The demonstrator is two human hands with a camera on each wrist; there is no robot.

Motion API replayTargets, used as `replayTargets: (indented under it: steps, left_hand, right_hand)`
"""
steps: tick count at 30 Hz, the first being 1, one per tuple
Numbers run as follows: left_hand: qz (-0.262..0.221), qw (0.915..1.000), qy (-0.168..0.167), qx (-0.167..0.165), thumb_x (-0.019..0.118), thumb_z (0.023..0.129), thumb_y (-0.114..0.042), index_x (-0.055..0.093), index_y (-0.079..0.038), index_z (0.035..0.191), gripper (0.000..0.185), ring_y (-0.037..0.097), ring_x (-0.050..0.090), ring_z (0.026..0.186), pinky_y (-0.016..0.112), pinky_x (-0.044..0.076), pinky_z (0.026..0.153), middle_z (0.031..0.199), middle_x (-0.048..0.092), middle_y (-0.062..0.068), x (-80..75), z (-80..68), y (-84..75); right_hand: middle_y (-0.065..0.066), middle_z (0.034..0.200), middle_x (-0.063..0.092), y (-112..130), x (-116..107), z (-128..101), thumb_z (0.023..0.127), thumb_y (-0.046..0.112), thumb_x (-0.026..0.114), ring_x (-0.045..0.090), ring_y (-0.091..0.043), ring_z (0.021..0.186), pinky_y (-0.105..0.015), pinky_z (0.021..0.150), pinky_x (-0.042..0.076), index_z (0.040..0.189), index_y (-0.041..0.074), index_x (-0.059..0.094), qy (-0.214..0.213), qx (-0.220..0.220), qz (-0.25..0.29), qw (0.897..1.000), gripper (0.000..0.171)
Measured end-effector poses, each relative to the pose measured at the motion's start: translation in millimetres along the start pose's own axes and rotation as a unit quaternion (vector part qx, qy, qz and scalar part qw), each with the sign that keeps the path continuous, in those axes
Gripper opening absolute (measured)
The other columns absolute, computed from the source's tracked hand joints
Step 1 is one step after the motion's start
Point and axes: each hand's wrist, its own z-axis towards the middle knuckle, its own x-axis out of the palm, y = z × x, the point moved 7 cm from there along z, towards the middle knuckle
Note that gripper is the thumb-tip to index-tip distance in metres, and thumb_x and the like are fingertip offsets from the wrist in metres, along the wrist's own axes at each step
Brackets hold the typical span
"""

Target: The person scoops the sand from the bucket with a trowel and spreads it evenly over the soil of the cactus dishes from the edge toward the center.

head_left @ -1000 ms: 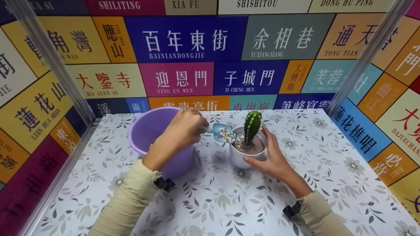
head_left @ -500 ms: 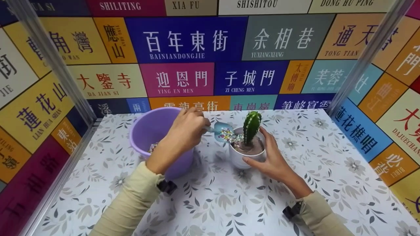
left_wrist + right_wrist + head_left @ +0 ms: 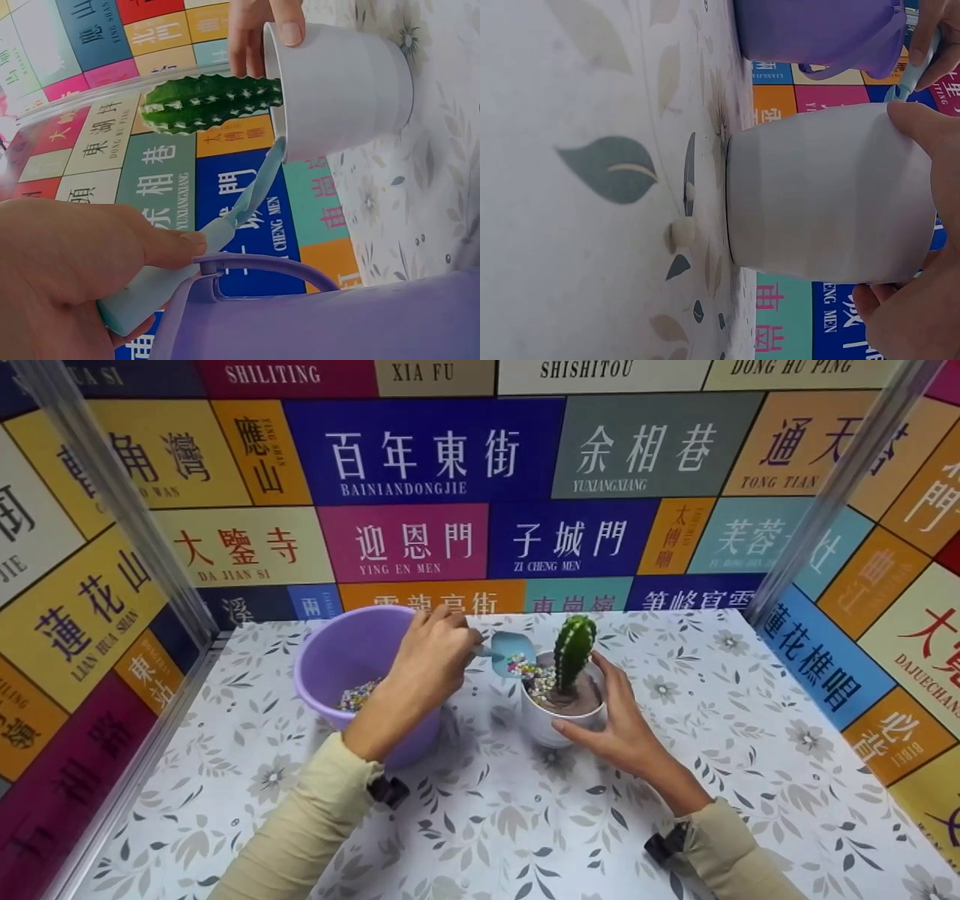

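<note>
My left hand (image 3: 431, 656) grips the handle of a light blue scoop (image 3: 512, 646), (image 3: 225, 225) tilted over the rim of a white pot (image 3: 551, 718). Coloured pebbles (image 3: 534, 675) slide from the scoop onto the brown soil beside the green cactus (image 3: 574, 649), (image 3: 210, 103). My right hand (image 3: 619, 720) curls round the right side of the pot (image 3: 825, 195), thumb at the front, fingers behind. A purple bucket (image 3: 345, 660) with coloured pebbles (image 3: 358, 694) inside stands just left of the pot, under my left wrist.
The table (image 3: 750, 750) has a floral cover. Walls with coloured sign panels enclose it at the back and both sides, with metal posts (image 3: 112, 502) at the back corners. The bucket's purple wall (image 3: 352, 322) fills the lower left wrist view.
The scoop has tipped further over the pot and pebbles have dropped from it onto the soil. My left hand shifted slightly right, uncovering the pebbles in the bucket. The right hand has stayed put.
</note>
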Motion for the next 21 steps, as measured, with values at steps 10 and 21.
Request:
replayTargets:
  steps: [10, 21]
  left_hand:
    - [0.002, 0.9999, -0.015, 0.006, 0.077, 0.088, 0.005, 0.085, -0.01, 0.109, 0.027, 0.033, 0.064, 0.109, 0.049, 0.048, 0.093, 0.109, 0.078, 0.012, -1.7, -3.5, -5.1]
    - [-0.003, 0.9999, -0.012, 0.011, 0.077, 0.092, 0.002, 0.085, -0.012, 0.112, 0.026, 0.033, 0.063, 0.111, 0.047, 0.047, 0.094, 0.113, 0.079, 0.011, -3.1, -5.2, -9.6]
  right_hand:
    - [-0.015, 0.178, 0.021, -0.2, 0.4, -0.2, 0.083, 0.045, 0.094, 0.025, -0.039, 0.164, -0.07, 0.128, 0.026, 0.173, 0.019, 0.018, -0.001, 0.003, 0.002, 1.0, 0.121]
    - [-0.013, 0.178, 0.02, 0.6, 0.4, -1.8, 0.085, 0.047, 0.092, 0.023, -0.038, 0.165, -0.071, 0.127, 0.027, 0.174, 0.024, 0.015, 0.005, 0.012, -0.005, 1.0, 0.12]
